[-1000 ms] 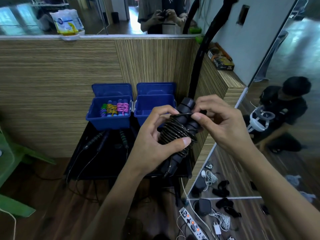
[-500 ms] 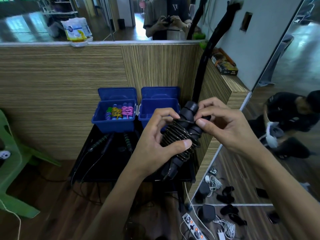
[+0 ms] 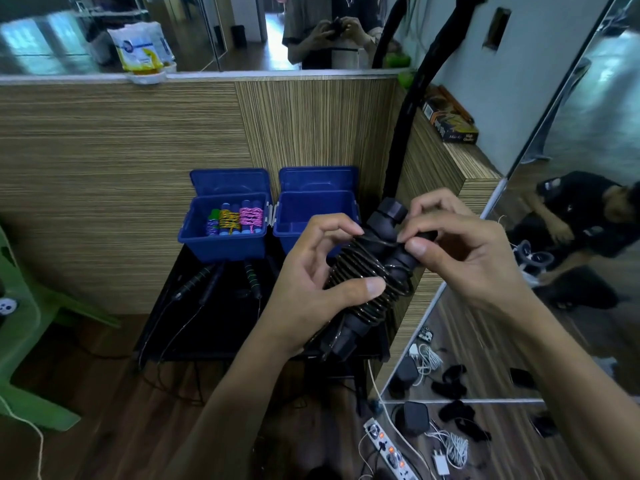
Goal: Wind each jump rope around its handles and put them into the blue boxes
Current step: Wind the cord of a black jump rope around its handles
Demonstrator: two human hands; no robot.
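The left hand (image 3: 311,289) grips the black jump rope (image 3: 372,271) bundle just in front of the empty blue box (image 3: 313,216), handles slanting up toward it. The right hand (image 3: 460,251) pinches the last cord turn at the bundle's top end, nearest that box.

Single view only, head-worn wide-angle camera; no second view to overlap with. Looks forward and down from above the person's forearms, which enter from 5 and 6 o'clock. Both hands sit close to the lens at frame centre: left hand (image 3: 311,282), right hand (image 3: 464,251). Two blue boxes (image 3: 221,237) lie farther off, toward 11 o'clock of the hands, against a wood-grain partition (image 3: 121,168) facing the camera. Floor (image 3: 104,410) fills the lower edge. Straight lines bow near the borders.
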